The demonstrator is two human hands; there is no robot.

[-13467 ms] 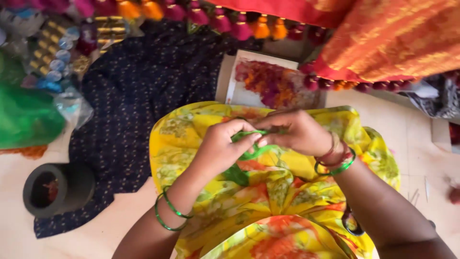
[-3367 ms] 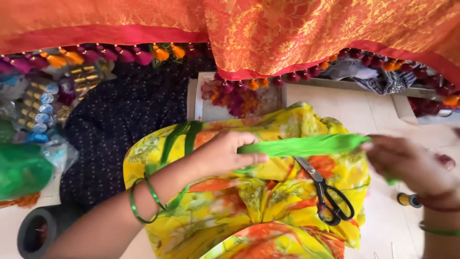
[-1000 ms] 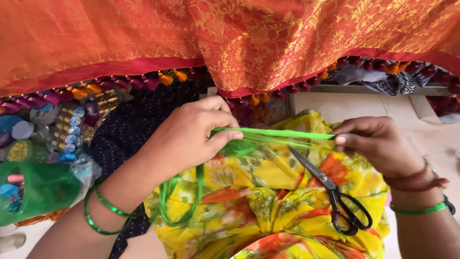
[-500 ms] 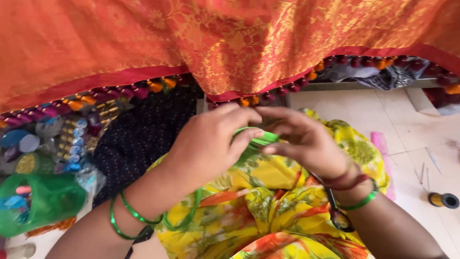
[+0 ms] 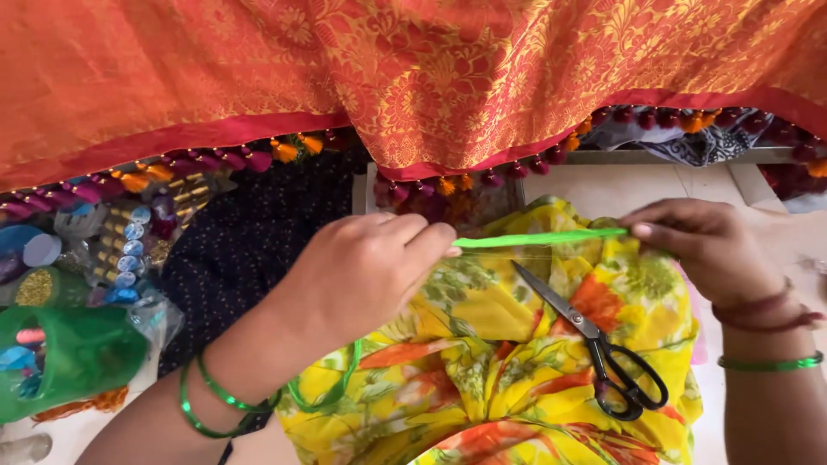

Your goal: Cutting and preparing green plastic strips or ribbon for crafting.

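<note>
A narrow green fabric strip (image 5: 538, 239) is stretched level between my two hands. My left hand (image 5: 362, 271) pinches its left end between thumb and forefinger. My right hand (image 5: 711, 241) pinches its right end. More of the green strip loops down below my left wrist. Under the strip lies a yellow floral cloth (image 5: 482, 362) bunched over my lap. Black-handled scissors (image 5: 594, 340) rest on that cloth, blades pointing up-left, touched by neither hand. Green bangles ring both wrists.
An orange brocade cloth (image 5: 413, 77) with a red border and tassels hangs across the top. A dark dotted fabric (image 5: 250, 241) lies at left. Thread spools (image 5: 129, 245) and a green plastic bag (image 5: 77, 357) sit at far left.
My hands were together at the strip half a second ago; they have now pulled apart, drawing the green strip taut. The scissors, hidden then, show again.
</note>
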